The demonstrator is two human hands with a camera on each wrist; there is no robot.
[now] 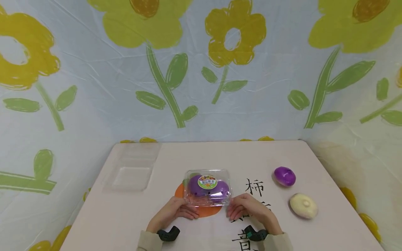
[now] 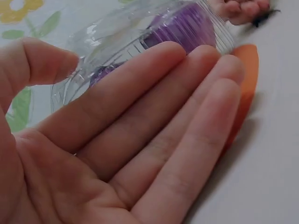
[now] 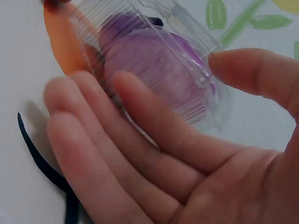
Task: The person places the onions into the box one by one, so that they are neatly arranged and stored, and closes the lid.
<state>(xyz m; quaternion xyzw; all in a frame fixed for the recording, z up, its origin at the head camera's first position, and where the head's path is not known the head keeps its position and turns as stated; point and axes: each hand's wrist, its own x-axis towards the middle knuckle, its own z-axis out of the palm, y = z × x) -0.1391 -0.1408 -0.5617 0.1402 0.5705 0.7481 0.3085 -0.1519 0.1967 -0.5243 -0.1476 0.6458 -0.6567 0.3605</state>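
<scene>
A clear plastic box (image 1: pixel 207 200) with a round fruit label (image 1: pixel 207 182) on its lid holds purple items (image 1: pixel 198 188) at the table's middle. My left hand (image 1: pixel 176 212) holds its near left corner, thumb (image 2: pixel 60 67) on the rim and fingers below. At the near right corner my right hand (image 1: pixel 249 209) holds it the same way, thumb (image 3: pixel 233 70) at the rim. In the left wrist view the box (image 2: pixel 112 37) lies beyond the fingers; in the right wrist view a purple item (image 3: pixel 154 70) shows through the plastic.
An empty clear tray (image 1: pixel 132 177) lies at the back left. On the right are a purple vegetable-like item (image 1: pixel 285 176) and a cream one (image 1: pixel 303 206). An orange printed shape (image 1: pixel 208 211) and black characters (image 1: pixel 254 187) mark the table (image 1: pixel 119 216). Flowered cloth (image 1: pixel 251 115) surrounds it.
</scene>
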